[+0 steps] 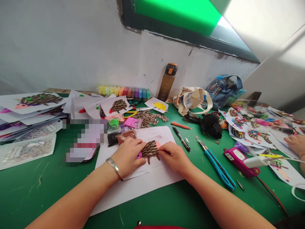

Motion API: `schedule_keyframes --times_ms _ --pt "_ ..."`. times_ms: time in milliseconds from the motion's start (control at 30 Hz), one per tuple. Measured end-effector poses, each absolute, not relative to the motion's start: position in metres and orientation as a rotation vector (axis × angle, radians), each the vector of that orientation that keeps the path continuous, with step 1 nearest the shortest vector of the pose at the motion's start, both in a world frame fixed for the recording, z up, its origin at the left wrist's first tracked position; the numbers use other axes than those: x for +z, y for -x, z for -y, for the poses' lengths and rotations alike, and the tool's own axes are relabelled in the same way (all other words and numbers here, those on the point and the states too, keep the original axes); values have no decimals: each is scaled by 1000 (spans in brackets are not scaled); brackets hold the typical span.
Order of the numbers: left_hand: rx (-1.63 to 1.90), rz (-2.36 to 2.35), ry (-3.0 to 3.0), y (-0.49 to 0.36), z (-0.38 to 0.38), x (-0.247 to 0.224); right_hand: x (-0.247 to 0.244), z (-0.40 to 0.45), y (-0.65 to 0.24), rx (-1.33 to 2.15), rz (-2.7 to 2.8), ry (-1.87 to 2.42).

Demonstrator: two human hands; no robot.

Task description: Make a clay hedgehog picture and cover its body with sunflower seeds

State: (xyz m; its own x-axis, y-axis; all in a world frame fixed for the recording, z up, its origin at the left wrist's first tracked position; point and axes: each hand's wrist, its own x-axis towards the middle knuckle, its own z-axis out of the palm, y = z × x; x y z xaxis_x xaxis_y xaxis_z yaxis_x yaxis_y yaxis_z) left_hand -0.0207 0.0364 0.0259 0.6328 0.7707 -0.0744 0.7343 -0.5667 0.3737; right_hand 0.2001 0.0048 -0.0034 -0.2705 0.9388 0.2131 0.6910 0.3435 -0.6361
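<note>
A hedgehog figure [150,149] covered in striped seeds, with brown legs and a pink face, lies on white paper [109,197]. My left hand [128,156], with a silver bracelet at the wrist, rests flat over the paper at the figure's left side, its fingers spread. At the figure's right edge, my right hand [173,156] has its thumb and fingers pinched together; whatever they hold is too small to make out. Behind my left hand are a brown clay packet [126,136] and a black one [112,138]. Loose seeds [149,119] form a pile beyond the paper.
Right of the paper lie an orange pencil [180,125], a black pen [181,138], a blue cutter [218,168] and a magenta device [240,161]. Stacked pictures [30,111] fill the left. A bottle [167,82] stands behind. Another person's hand [295,144] is at far right.
</note>
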Motion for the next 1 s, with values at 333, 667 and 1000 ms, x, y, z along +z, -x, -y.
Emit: schedule_keyframes --times_ms 333,667,1000 --pt "137 -1189 -2490 20 -35 29 -3 -1 -200 532 2078 1438" --pt "154 -1181 -2491 21 -36 29 -4 1 -202 446 2114 1455" --pt "145 -1187 -2492 21 -35 28 -6 0 -199 390 2147 1470"
